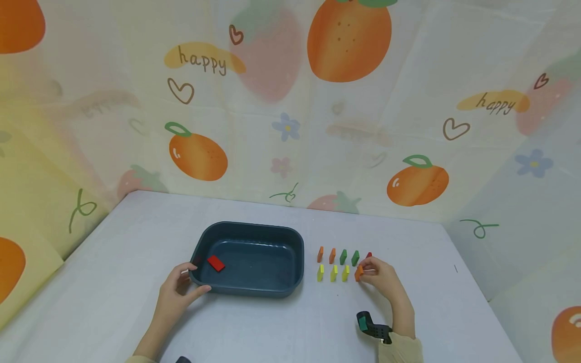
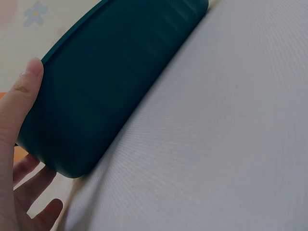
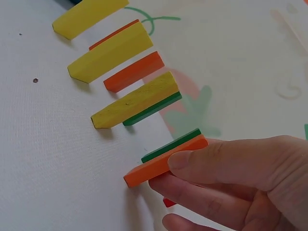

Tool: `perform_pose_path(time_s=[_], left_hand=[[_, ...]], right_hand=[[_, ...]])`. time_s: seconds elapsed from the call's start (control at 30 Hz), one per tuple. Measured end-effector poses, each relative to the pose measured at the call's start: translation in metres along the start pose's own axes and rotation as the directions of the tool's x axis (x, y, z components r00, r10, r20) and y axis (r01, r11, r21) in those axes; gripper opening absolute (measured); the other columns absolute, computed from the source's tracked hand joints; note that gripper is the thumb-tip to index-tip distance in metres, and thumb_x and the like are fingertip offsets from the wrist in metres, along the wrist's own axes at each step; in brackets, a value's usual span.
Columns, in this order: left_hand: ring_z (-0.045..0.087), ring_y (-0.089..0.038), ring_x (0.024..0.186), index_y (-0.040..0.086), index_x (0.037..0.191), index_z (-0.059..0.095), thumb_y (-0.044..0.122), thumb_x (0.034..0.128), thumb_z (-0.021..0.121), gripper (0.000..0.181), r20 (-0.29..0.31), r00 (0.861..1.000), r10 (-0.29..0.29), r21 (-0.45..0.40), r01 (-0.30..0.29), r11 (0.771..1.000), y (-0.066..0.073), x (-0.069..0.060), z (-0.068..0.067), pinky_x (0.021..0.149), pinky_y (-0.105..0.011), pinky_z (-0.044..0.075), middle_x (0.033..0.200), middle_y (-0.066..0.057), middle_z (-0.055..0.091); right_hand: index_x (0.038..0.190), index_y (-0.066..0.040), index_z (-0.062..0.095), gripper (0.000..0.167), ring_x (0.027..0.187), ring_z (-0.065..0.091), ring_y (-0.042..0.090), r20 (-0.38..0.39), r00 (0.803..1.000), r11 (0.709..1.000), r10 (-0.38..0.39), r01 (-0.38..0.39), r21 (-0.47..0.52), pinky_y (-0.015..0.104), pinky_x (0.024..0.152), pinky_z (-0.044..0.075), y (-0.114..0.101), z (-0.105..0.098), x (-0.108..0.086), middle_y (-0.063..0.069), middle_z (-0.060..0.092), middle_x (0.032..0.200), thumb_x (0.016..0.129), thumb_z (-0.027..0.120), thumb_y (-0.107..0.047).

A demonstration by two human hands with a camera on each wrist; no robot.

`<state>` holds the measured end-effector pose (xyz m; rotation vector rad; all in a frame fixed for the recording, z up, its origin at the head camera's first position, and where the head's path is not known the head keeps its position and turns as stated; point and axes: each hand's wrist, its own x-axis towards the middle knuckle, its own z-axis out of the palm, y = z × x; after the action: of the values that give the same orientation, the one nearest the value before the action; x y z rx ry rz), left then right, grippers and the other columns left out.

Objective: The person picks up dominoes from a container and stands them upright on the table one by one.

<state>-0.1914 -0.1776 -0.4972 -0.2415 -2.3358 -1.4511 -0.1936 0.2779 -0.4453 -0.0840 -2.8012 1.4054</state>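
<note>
My right hand (image 1: 380, 277) pinches an orange domino block (image 3: 166, 161) between thumb and fingers. The block stands upright at the right end of the front row, beside three yellow blocks (image 3: 134, 100). Behind them is a second row with two orange blocks, two green blocks (image 1: 355, 258) and a red block (image 1: 369, 254), partly hidden by my hand. My left hand (image 1: 178, 288) holds the front left corner of a dark blue-green rectangular basin (image 1: 254, 291), thumb at the front rim and fingers round the left side. Inside the basin a red block (image 1: 216, 263) lies flat near the left wall.
The white table (image 1: 317, 327) carries the basin left of the block rows. A patterned cloth (image 1: 290, 151) hangs behind the table and along its sides. A black wrist-worn device (image 1: 374, 326) sits on the right wrist.
</note>
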Motion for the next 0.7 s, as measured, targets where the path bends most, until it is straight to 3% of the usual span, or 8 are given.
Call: perform_pose_path(time_s=[0.7], left_hand=[[0.044,0.005,0.097,0.001,0.109,0.050,0.006,0.0641,0.080,0.054,-0.006,1.000,0.012,0.009,-0.012,1.000,0.0016,-0.0002,-0.0004,0.083,-0.006,0.037,0.118,-0.014,0.051]], right_hand=[[0.097,0.002,0.058,0.026,0.083,0.058,0.025,0.022,1.000,0.999,0.021,-0.020,-0.032,0.040,0.075,0.050,-0.0017,-0.0022,-0.0030,0.008,0.061,0.089,0.074,0.069,0.000]])
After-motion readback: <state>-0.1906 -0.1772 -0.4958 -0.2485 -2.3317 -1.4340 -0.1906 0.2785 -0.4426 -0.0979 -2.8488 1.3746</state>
